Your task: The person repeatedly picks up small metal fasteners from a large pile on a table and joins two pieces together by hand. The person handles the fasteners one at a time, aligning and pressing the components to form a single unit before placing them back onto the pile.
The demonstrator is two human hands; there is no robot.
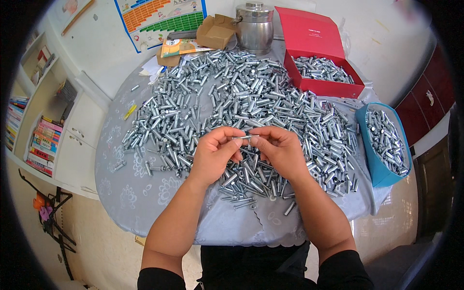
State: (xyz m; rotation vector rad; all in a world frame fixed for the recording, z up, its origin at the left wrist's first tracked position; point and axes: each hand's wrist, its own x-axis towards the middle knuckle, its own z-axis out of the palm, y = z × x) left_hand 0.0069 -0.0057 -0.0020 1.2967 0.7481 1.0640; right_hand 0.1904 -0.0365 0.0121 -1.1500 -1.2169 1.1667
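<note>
Over the heaped metal parts, my left hand [211, 157] and my right hand [282, 151] meet fingertip to fingertip. Between them lies a thin silver bolt [246, 137], held level, with both thumbs and forefingers pinched on its ends. The fingers cover those ends, so I cannot tell whether a sleeve is on it. Beneath and around both hands spreads a large pile of silver bolts and tubular metal sleeves [251, 104]. A few loose pieces, such as a short sleeve [290, 208], lie near the table's front edge.
A grey patterned cloth covers the round table [128, 193]. At the back right stands an open red box [328, 87] of metal parts; a blue bin [382, 181] of similar parts is nearer. Behind the pile are a steel pot [254, 29], a cardboard box [216, 31] and booklets [181, 47].
</note>
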